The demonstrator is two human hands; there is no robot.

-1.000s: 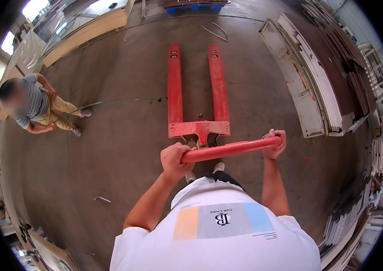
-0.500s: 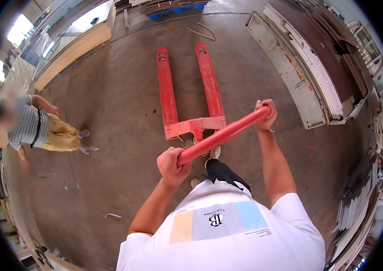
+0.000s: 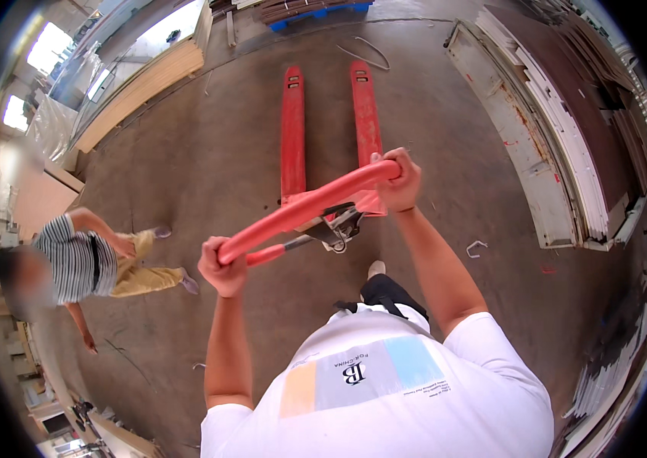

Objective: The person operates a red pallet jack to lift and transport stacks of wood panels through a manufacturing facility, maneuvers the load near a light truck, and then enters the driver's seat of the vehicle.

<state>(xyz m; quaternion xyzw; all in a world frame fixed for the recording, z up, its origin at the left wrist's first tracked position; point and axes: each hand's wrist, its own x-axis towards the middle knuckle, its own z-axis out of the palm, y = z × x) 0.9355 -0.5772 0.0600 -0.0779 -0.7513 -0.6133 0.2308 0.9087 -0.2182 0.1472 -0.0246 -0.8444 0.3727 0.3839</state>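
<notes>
Both my hands grip the thick red handle of a pallet jack [image 3: 293, 145]. My left hand [image 3: 222, 266] is closed round the handle's lower left end, and my right hand [image 3: 400, 181] round its higher right end. The handle bar [image 3: 304, 206] slants across in front of my body. Below it, part of the metal linkage [image 3: 339, 229] and the grey shaft show. Two red forks stretch away from me along the floor with nothing on them. The handle hides part of the jack's red frame.
At the left a person [image 3: 83, 263] in a striped shirt walks nearby. Stacked boards [image 3: 148, 84] stand at the far left, long dark and white panels [image 3: 560, 114] at the right. A bent strip [image 3: 477, 249] and a thin looped strip [image 3: 373, 57] lie on the concrete floor [image 3: 300, 320].
The handle has swung left, and both hands moved left with it. Its shaft and linkage now show. The person at the left has stepped nearer, legs apart.
</notes>
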